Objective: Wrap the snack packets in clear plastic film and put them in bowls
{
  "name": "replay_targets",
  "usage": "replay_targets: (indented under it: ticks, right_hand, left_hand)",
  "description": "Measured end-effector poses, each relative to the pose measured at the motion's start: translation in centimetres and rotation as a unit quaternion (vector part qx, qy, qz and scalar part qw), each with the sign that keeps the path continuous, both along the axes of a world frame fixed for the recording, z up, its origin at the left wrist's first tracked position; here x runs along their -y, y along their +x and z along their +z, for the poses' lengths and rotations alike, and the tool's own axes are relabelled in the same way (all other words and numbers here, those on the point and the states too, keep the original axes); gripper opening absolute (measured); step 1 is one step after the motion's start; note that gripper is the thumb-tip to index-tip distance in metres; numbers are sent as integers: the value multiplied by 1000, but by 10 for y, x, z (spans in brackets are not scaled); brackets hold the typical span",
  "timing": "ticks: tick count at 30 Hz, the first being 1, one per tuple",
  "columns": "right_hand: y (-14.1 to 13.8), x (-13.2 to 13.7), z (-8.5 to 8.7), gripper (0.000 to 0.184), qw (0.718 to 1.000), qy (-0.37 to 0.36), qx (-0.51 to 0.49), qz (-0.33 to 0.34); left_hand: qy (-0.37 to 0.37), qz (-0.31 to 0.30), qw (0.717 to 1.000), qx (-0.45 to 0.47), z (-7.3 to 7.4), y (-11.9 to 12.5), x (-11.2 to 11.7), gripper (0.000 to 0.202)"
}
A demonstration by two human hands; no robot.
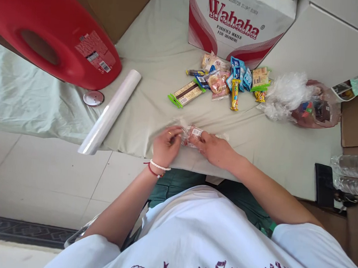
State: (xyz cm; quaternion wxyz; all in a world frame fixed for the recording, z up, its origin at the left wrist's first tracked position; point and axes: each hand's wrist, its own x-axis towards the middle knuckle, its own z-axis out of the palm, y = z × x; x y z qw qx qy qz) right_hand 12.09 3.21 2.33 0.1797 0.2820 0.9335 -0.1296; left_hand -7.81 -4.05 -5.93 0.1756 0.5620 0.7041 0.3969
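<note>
Near the table's front edge, a small reddish snack packet [195,131] with a white label lies in clear plastic film [184,123]. My left hand [167,144], slightly blurred, has its fingers curled and pinched at the film on the packet's left side. From the right, my right hand [216,149] holds the packet with thumb and fingers against the table. Film also spreads out beyond my right fingers. Part of the packet is hidden under my fingertips.
A clear film roll [110,111] lies left, beside a round tin [93,98] and a large red jug [90,43]. Behind my hands are several wrapped snacks [218,82] and a Wahaha carton [234,26]. At right are crumpled plastic [286,94] and a black phone [324,185].
</note>
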Motion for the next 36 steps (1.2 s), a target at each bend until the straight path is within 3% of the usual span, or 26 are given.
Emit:
replay_targets:
  ticks: [3, 6, 9, 13, 15, 19, 23, 25, 27, 29, 31, 34, 36]
  right_hand:
    - [0, 8, -8, 58, 1000, 12, -2, -10]
    - [-5, 11, -8, 56, 1000, 11, -16, -23]
    - [-8, 14, -6, 54, 999, 10, -22, -36]
    - [-8, 16, -4, 52, 998, -2, -39, -54]
    - [-7, 17, -8, 51, 996, -10, -59, -63]
    - [0, 21, -31, 40, 985, -22, -152, -82]
    - [29, 27, -54, 36, 934, -75, -342, -75]
    - [52, 27, -58, 37, 900, -135, -409, -58]
    - [72, 23, -57, 31, 874, -174, -443, -101]
    - [84, 16, -56, 32, 858, -121, -446, -225]
    - [84, 9, -59, 35, 845, -5, -409, -345]
    - [70, 3, -68, 46, 861, 79, -331, -378]
    - [61, 5, -71, 31, 884, 62, -316, -338]
  left_hand:
    - [-10, 174, 984, -18, 0, -23, -9, 25]
    - [-57, 237, 970, 21, 3, -30, -21, 36]
    - [-88, 204, 974, 35, 9, -18, -30, 45]
    - [-76, 168, 982, -24, 18, 8, -28, 24]
    - [-43, 145, 988, -4, 24, 22, -21, 18]
    - [-13, 32, 997, 73, 40, 54, -4, 8]
    - [25, -79, 996, 23, 48, 73, 8, 22]
    - [32, -124, 990, -56, 44, 74, 11, 31]
    - [25, -146, 980, -135, 35, 73, 16, 34]
    - [18, -152, 971, -185, 24, 73, 20, 38]
    - [16, -158, 964, -214, 13, 75, 25, 45]
    - [24, -159, 959, -235, 4, 77, 31, 54]
    - [29, -154, 958, -239, 2, 79, 32, 55]
